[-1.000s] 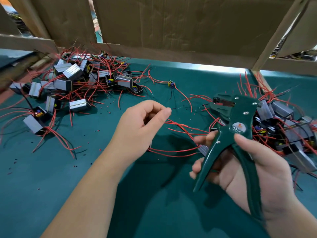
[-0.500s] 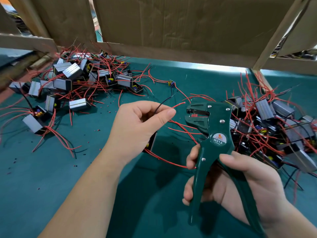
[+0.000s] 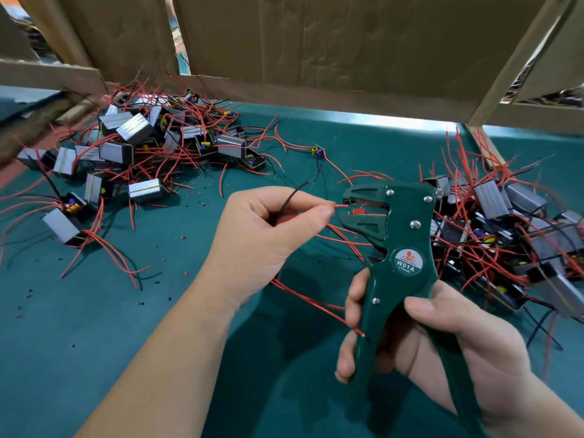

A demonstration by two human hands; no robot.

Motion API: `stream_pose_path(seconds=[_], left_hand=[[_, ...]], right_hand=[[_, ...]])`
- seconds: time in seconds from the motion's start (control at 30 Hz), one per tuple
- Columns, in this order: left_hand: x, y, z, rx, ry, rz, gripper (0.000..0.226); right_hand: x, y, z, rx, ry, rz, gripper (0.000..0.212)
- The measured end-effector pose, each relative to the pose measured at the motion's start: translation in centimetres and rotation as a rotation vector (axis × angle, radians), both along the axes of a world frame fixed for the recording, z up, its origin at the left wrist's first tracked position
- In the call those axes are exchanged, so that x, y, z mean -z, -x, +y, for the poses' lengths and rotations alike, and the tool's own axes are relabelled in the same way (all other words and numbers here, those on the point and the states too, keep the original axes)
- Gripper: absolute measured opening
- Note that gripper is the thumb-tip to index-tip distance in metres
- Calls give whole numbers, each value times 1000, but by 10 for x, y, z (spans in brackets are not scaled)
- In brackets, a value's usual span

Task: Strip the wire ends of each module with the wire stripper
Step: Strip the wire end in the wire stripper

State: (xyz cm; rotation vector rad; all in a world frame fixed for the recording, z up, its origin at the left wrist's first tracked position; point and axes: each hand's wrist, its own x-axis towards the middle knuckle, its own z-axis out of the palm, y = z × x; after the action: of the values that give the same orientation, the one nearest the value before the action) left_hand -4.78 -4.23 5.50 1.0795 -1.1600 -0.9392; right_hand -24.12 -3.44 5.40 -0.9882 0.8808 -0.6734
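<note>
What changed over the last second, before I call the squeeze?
The right hand swung the wire stripper leftward to the left hand, and the red wire end that hand pinches now sits between the stripper's jaws. Both grips held; the module piles stayed put.

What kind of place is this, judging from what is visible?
Probably an electronics assembly bench: heaps of wired modules on a green table, cardboard partitions, and a wire stripper in the right hand.

Bright, even overhead light; glare strip on the table [image 3: 347, 120] far edge. Soft shadows under the hands [image 3: 265, 235]. Wide-angle bending and blur at frame edges.
</note>
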Motion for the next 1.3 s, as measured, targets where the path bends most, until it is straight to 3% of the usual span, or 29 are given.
stream_pose_path(seconds=[0.03,0.1,0.13,0.2,0.57,0.7,0.87,1.03,1.17,1.23,1.3], left_hand=[[0,1,0,-3,5,-10,8],[0,2,1,-7,17,-24,8],[-1,2,1,-9,25,-25,9],[-1,2,0,-3,39,-19,10],[0,4,1,15,50,-20,9],[2,1,1,-29,54,-256,7],[11,-7,0,29,-46,-589,28],[18,-5,-4,32,-118,-715,29],[21,-9,-7,-81,-158,-815,24],[22,-10,-9,-176,-200,-714,17],[22,-11,-11,-221,-236,-436,12]], right_hand=[[9,2,-4,-109,33,-140,94],[7,-4,0,-194,-24,-391,33],[8,-4,5,-213,-47,-416,20],[12,-3,7,-240,-27,-384,45],[6,-4,11,-174,-37,-286,51],[4,-8,14,-85,-66,-274,58],[-1,-5,15,36,-102,-215,64],[1,-2,9,119,-45,-201,58],[2,0,3,163,104,-380,58],[1,3,2,179,144,-424,59],[1,5,2,139,130,-424,58]])
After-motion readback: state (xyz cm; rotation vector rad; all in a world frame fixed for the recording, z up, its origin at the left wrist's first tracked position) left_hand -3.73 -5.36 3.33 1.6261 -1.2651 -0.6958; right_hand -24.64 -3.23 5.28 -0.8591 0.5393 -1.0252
